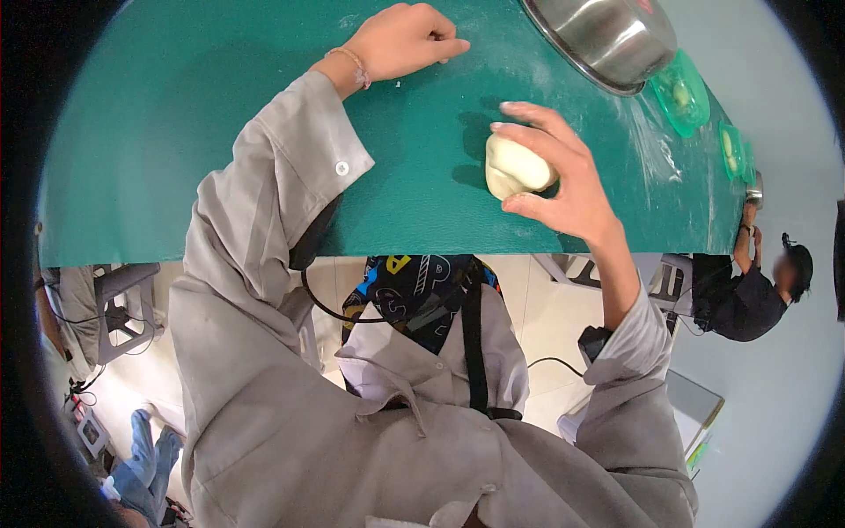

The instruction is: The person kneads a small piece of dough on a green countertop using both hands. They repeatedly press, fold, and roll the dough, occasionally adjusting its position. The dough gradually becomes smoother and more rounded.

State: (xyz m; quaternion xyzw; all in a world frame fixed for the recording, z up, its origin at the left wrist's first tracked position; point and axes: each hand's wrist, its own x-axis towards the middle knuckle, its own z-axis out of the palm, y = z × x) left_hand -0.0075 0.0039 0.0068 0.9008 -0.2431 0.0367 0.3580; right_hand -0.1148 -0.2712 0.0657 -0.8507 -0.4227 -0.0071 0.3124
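Observation:
A smooth lump of pale dough (pixel 517 165) rests on the floured green tabletop (pixel 422 218), with a fold along its near left side. My right hand (pixel 561 165) grips it from the right, fingers curved over its far side and thumb along the near side. Farther out and to the left, my left hand (pixel 412 41) is curled into a loose fist over the table. Nothing shows in that fist, though its underside is hidden. A beaded bracelet (pixel 356 63) circles the left wrist.
An upturned steel bowl (pixel 604 39) stands at the far right, beside a green plastic container (pixel 683 96) with dough inside. Another green container (pixel 731 152) lies beyond. A person in black (pixel 746 290) sits at the right end. Plastic stools (pixel 125 310) stand below the table edge.

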